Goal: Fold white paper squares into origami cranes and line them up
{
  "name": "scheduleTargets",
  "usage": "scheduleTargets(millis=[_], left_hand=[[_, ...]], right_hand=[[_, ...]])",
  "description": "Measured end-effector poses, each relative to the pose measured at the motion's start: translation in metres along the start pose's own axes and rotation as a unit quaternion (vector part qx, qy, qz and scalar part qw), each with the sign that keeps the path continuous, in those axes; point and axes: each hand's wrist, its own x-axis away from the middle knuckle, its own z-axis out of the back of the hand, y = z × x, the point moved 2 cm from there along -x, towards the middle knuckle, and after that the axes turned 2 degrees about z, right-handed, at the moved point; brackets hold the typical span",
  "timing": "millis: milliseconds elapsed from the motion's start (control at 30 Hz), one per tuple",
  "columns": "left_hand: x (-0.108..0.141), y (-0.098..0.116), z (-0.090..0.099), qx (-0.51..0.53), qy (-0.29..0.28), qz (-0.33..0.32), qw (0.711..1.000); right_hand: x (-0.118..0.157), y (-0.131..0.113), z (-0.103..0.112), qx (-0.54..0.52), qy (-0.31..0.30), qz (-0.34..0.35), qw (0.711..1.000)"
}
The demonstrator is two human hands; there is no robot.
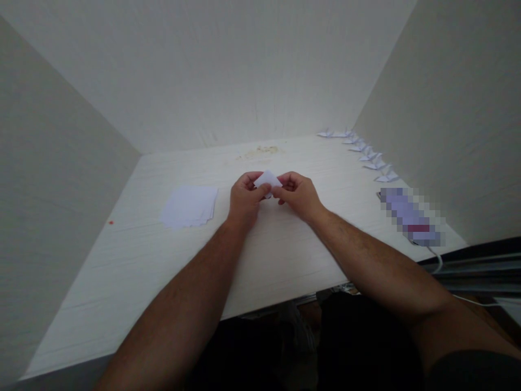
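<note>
A small folded piece of white paper is held up over the middle of the table, one corner pointing away from me. My left hand pinches its left side, thumb lying across the front face. On the other side my right hand grips the paper's right edge between thumb and fingers. Both thumbs come close together at the paper's lower part. The fingers behind the sheet are partly hidden, and the finer folds are too small to make out.
Left of my hands lies a loose stack of white paper sheets. Several folded paper cranes line the back right edge. A pixelated phone-like object with a white cable is at right. Walls enclose the white table on three sides.
</note>
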Motion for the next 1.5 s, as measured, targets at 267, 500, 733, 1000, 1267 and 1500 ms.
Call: scheduleTargets(millis=[267, 500, 733, 1000, 1267, 1500], left_hand=[[0.002, -0.002, 0.0, -0.09, -0.036, -0.031, 0.995], [0.002, 0.002, -0.001, -0.09, -0.032, 0.009, 0.995], [0.001, 0.001, 0.0, -0.029, -0.044, 0.045, 0.998], [0.001, 0.005, 0.001, -0.003, -0.059, 0.071, 0.996], [0.001, 0.006, 0.001, 0.02, -0.054, 0.08, 0.995], [0.001, 0.006, 0.0, 0.027, -0.056, 0.088, 0.994]], right_hand=[[-0.001, -0.003, 0.004, 0.102, 0.048, 0.01, 0.994], [0.003, -0.003, 0.007, 0.166, 0.063, 0.095, 0.98], [0.007, -0.008, 0.008, 0.203, 0.072, 0.197, 0.956], [0.008, -0.015, 0.006, 0.219, 0.033, 0.239, 0.945], [0.007, -0.015, 0.006, 0.2, 0.017, 0.257, 0.945], [0.006, -0.013, 0.006, 0.23, 0.017, 0.251, 0.94]])
